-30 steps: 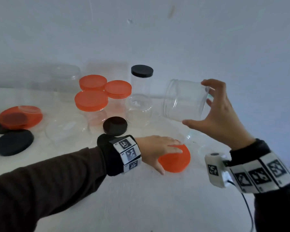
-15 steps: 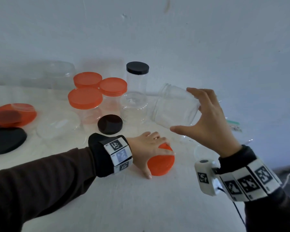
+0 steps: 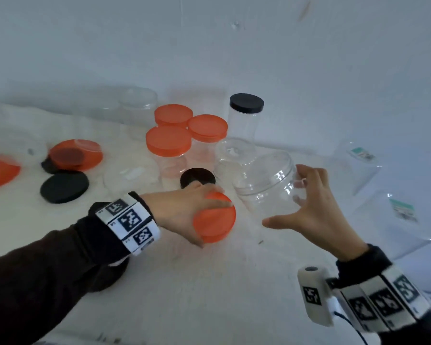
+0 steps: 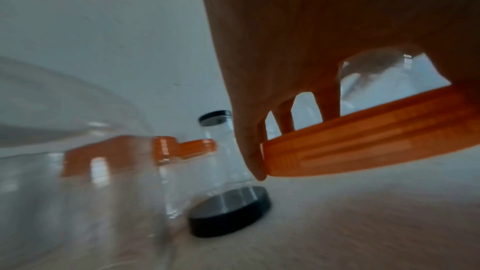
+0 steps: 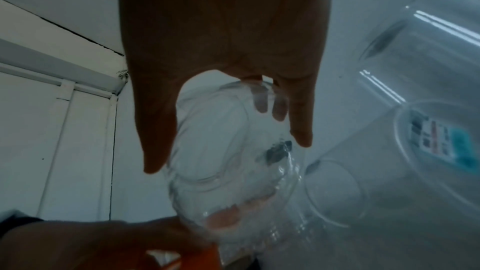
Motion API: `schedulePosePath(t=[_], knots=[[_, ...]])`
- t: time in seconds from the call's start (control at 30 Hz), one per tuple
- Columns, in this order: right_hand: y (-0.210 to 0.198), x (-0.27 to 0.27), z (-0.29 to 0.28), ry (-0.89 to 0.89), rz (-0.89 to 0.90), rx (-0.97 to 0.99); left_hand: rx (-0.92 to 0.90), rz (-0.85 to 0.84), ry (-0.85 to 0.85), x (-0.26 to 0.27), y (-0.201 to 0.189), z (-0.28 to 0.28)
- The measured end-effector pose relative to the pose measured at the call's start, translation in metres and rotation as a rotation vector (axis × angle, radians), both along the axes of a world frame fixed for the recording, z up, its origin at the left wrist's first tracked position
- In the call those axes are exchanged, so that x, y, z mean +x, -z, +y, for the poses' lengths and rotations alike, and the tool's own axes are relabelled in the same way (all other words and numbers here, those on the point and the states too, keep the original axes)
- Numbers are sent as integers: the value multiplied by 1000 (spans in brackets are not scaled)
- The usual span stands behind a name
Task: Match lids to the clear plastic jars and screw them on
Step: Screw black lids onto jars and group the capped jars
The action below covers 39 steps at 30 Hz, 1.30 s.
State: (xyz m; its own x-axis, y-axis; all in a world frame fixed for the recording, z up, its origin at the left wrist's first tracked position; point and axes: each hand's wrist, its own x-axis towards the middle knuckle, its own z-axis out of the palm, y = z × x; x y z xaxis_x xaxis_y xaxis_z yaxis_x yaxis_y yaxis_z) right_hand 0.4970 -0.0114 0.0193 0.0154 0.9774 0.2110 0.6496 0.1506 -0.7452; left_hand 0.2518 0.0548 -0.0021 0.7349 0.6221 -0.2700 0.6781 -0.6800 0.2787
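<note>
Dark long sleeves (image 3: 42, 275), white wristbands (image 3: 128, 221) printed with black square markers, white wrist camera block (image 3: 314, 295), black cable (image 3: 358, 332)

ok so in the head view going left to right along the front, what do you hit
loose black lid → left hand → orange lid it grips → clear jar → right hand holding that jar → labelled clear containers

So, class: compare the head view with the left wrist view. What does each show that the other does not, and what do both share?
Only the head view shows the right hand gripping the clear jar, plus the loose black lid far left. Only the left wrist view shows the ridged side of the orange lid from below, lifted off the table. Both show the left hand holding that lid, the small black lid and the black-capped jar.
</note>
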Motion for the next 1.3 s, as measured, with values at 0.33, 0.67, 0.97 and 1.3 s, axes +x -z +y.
schedulePosePath(t=[0.33,0.67,0.97,1.3], knots=[[29,-10,3,-118,-65,-136,21,-456,-266,-63,-13,0],[42,-18,11,-354,34,-327,38,-656,-318,-47,-15,-14],[43,-28,16,-349,111,-369,32,-603,-238,-16,-14,-21],[44,-32,18,-354,165,-360,53,-412,-178,6,-14,-25]])
